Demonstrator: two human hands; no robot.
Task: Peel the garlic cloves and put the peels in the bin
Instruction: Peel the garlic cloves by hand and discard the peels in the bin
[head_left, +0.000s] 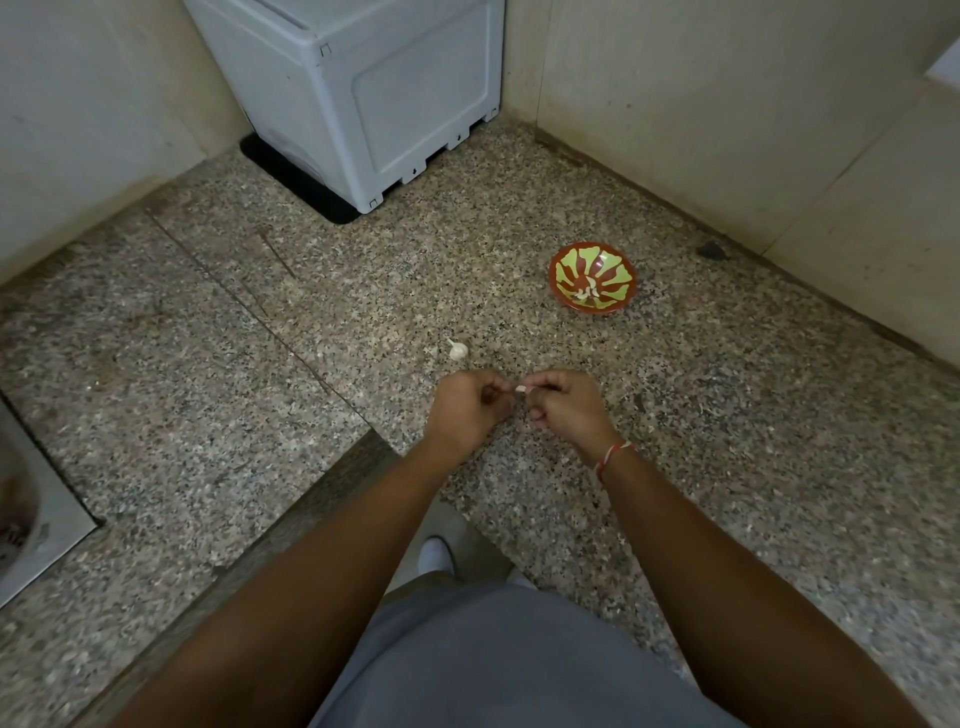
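- The left hand and the right hand meet above the speckled stone surface, knuckles up, fingers curled inward.
- Between them sits a small pale garlic clove; the right hand pinches it at the fingertips, and the left hand's curled fingers come up against it from the other side, though whether they grip the clove or a bit of its skin cannot be told.
- Just beyond the hands, a piece of garlic with a stalk lies on the surface, with a small pale scrap just beside it.
- Farther off to the right stands a red and green bowl with a few pale pieces in its bottom.
- A grey plastic box stands on a dark mat in the far corner against the wall.
- A red and white thread circles the right wrist.
- At the left edge a metal sink shows partly.
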